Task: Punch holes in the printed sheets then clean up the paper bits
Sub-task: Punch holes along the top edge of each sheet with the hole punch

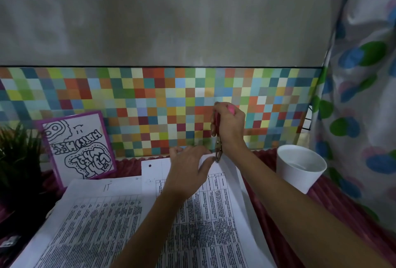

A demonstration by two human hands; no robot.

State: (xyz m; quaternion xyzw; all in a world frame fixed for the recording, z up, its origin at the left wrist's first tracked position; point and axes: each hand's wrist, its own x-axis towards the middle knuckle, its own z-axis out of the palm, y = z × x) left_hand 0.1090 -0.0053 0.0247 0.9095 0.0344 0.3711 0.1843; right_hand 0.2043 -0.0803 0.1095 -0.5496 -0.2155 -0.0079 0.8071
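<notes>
Under the left hand (188,167), the printed sheets (216,210) lie on the desk, fingers spread flat, pinning the far edge. Just beside it, the right hand (230,127) is closed around a pink-handled hole punch (218,150), its metal tip biting that edge. The paper looks thin, limp and prone to slide, so it is probably best held close beside the punch.

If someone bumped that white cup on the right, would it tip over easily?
Probably. The white cup looks like thin foam, so likely light. It is tall and narrows toward its base, and it stands on a ridged red cloth, so a nudge might topple it. Whether anything inside weighs it down is unclear.
</notes>
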